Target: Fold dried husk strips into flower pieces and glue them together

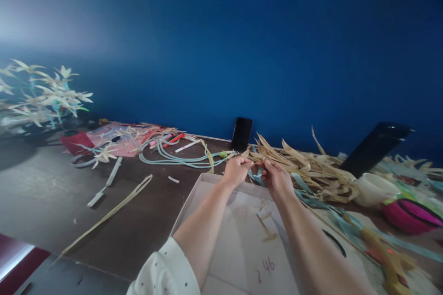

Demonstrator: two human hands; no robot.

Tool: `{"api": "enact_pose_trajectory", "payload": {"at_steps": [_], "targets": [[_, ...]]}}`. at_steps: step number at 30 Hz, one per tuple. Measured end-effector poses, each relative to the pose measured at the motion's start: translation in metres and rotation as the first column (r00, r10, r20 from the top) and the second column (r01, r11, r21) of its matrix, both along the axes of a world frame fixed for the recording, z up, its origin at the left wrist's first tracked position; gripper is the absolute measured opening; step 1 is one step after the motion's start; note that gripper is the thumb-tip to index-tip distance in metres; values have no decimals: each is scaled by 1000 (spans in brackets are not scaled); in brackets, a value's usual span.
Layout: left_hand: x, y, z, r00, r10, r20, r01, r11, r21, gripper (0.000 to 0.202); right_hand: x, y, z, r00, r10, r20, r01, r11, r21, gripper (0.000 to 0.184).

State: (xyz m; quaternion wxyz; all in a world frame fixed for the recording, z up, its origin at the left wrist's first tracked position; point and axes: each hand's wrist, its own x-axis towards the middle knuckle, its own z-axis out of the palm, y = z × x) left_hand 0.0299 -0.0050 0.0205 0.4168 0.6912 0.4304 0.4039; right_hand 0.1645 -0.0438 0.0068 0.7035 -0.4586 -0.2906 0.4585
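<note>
Both my hands reach out over the far edge of a shallow white cardboard tray (pixel 207 203). My left hand (pixel 237 169) and my right hand (pixel 276 179) are closed in pinches on a thin tan palm-leaf strip (pixel 258 161) stretched between them. Just beyond lies a heap of dried tan leaf strips (pixel 311 170), with pale blue strips (pixel 301 183) mixed in under my right hand.
A black phone (pixel 241 133) leans on the blue wall; a dark tablet (pixel 375 147) leans at right. A white bowl (pixel 375 189) and pink bowl (pixel 410 214) sit right. Looped blue-green strips (pixel 180 154), a long leaf strip (pixel 110 212) and woven leaf flowers (pixel 44 94) lie left.
</note>
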Motion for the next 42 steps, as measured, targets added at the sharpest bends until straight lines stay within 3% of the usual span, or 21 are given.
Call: {"api": "enact_pose_trajectory", "payload": {"at_steps": [15, 21, 28, 32, 36, 42], "targets": [[2, 0, -1, 1000, 7, -13, -7, 1000, 12, 22, -1, 1, -2, 996, -74, 47, 72, 997, 34, 30], [-7, 8, -4, 998, 28, -60, -25, 999, 46, 23, 1, 0, -4, 988, -11, 157, 10, 1000, 6, 34], [-11, 13, -8, 997, 43, -61, -36, 993, 116, 25, 6, -3, 3, 999, -3, -48, 2, 1000, -27, 45], [-8, 9, -9, 998, 12, -54, -3, 985, 175, 24, 5, -5, 4, 997, 66, 43, -63, 995, -73, 43], [-5, 7, -8, 999, -12, -36, 19, 975, 220, 23, 4, -5, 1, 961, 151, 231, -138, 988, -73, 45], [-2, 4, -8, 998, -20, -52, 34, 959, 283, 20, 1, -3, -3, 907, 82, 413, -56, 996, -74, 41]]}}
